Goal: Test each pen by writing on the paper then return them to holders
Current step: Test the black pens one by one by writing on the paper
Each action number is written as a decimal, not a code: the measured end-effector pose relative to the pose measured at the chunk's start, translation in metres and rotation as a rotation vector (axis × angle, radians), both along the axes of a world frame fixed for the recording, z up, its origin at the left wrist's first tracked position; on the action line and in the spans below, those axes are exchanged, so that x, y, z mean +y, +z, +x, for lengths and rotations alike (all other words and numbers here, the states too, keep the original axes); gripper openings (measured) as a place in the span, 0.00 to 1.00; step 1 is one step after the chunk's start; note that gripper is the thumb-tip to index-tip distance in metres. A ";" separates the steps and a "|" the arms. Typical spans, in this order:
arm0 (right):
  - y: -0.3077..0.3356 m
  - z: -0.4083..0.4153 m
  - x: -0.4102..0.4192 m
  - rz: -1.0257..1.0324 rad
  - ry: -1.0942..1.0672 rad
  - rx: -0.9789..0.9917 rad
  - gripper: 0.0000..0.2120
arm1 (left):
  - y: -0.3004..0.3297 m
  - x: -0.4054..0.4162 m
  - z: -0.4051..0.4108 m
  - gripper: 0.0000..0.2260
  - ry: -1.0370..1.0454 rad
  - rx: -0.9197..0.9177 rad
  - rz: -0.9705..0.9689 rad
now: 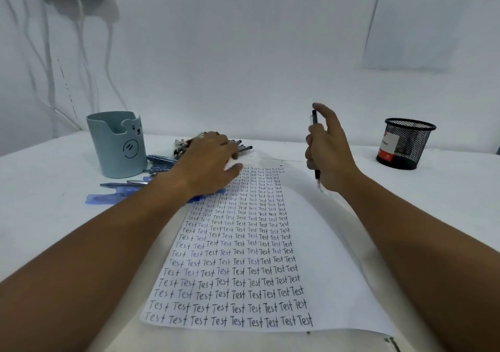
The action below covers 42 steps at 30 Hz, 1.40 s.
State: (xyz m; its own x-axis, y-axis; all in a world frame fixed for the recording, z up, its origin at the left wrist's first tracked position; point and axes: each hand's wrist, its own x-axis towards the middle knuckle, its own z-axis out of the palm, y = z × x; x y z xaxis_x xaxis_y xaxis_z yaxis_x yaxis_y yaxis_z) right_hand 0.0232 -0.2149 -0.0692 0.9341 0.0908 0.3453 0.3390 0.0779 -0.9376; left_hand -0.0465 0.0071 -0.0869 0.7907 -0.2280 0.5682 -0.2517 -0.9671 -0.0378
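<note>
A white sheet of paper [332,257] filled with rows of the word "Test" lies in front of me. My right hand [328,151] grips a black pen [314,120] upright above the paper's far right corner, tip pointing down. My left hand [208,159] lies flat with spread fingers over a pile of loose pens [244,148] at the paper's far left corner. A grey-blue bear holder [117,146] stands to the left. A black mesh holder [405,143] stands at the far right.
Several blue pens [121,185] and a blue plastic sleeve [104,198] lie on the white table [43,202] left of the paper. White cables hang on the wall at the far left. A printed sheet is stuck to the wall at upper right.
</note>
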 end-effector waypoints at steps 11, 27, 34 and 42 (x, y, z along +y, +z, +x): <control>0.008 -0.001 -0.003 0.268 -0.031 0.253 0.14 | -0.001 -0.013 -0.004 0.15 -0.148 0.188 0.050; -0.011 0.012 0.000 0.043 0.026 0.157 0.08 | -0.002 -0.018 -0.002 0.17 -0.220 0.334 0.060; -0.019 0.011 0.005 -0.108 0.126 0.171 0.07 | -0.002 -0.017 -0.001 0.16 -0.230 0.338 0.071; -0.026 0.011 0.001 -0.185 0.175 0.110 0.16 | -0.004 -0.015 0.000 0.16 -0.220 0.340 0.075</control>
